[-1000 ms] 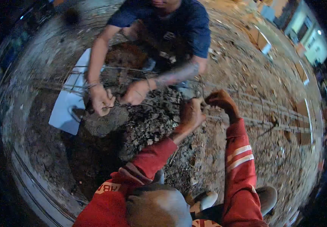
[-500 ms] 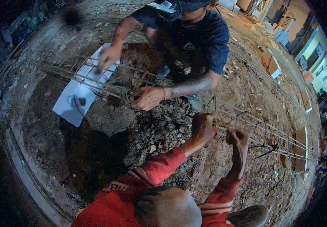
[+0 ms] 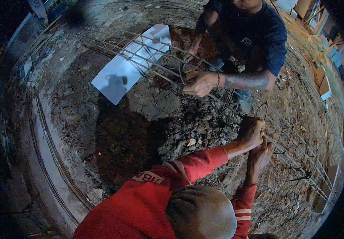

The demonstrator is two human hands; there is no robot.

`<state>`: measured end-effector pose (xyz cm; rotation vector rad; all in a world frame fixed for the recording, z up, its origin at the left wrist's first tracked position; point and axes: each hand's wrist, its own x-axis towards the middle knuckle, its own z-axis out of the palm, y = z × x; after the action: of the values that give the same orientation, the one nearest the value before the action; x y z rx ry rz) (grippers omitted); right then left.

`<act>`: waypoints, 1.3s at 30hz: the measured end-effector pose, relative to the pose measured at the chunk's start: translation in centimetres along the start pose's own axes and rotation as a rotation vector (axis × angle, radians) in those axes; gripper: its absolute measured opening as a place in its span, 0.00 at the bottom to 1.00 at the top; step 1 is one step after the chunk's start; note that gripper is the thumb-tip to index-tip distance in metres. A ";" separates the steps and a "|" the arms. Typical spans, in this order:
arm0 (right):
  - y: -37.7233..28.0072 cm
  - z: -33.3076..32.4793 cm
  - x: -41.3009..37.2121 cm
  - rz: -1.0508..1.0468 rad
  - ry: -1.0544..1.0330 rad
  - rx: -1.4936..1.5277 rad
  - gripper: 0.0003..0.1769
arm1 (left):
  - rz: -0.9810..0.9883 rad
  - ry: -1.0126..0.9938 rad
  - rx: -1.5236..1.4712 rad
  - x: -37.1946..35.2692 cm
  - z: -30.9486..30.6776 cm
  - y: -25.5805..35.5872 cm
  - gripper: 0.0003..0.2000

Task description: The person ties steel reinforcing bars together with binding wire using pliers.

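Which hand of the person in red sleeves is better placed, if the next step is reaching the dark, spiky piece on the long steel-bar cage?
Probably the right hand: it looks nearer to the dark, spiky piece, while the left hand is farther back along the steel-bar cage.

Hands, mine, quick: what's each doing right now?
Left hand: closed, at the rebar cage; hold unclear.
Right hand: fingers curled beside the left; hold can't be told.
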<state>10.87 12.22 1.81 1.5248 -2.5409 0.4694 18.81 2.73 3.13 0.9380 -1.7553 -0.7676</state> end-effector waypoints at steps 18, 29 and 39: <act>4.7 -5.6 -2.8 -0.497 -0.667 -0.044 0.15 | 0.081 0.031 -0.136 -0.9 2.6 -1.7 0.09; 8.1 -3.4 -14.5 0.052 -1.477 0.491 0.22 | 0.154 -0.042 -0.139 -0.5 1.1 -2.4 0.04; 5.5 -3.0 -11.3 -0.119 -1.294 0.453 0.38 | 0.113 -0.054 -0.267 -1.5 3.4 -4.7 0.10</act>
<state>11.29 25.05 0.47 2.8046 -3.2596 -0.0478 17.13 1.88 -2.60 0.6391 -1.6859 -0.9335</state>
